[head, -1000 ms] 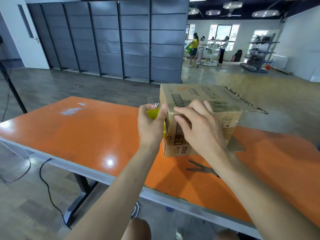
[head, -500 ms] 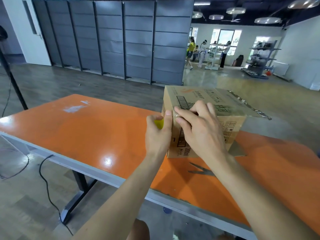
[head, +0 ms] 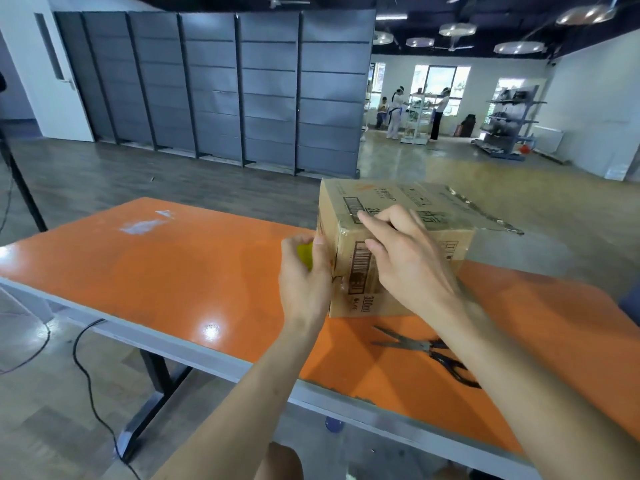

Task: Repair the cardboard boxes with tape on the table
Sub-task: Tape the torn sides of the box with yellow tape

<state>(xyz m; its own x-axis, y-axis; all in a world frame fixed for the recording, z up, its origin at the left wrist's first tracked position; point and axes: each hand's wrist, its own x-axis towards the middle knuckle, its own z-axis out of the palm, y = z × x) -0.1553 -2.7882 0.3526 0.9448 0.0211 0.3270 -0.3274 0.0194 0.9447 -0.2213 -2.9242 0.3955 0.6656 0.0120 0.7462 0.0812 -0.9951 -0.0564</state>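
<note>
The cardboard box [head: 356,271] stands on the orange table [head: 173,271]. At the box's left side, the left hand [head: 304,282] curls its fingers round a yellow tape roll [head: 305,254]. The right hand [head: 408,261] presses straight, slightly spread fingers on the box's near top edge. Scissors [head: 426,348] lie just in front of the box.

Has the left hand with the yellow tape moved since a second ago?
Yes: the left hand slid down the left side of the cardboard box from its top edge.
</note>
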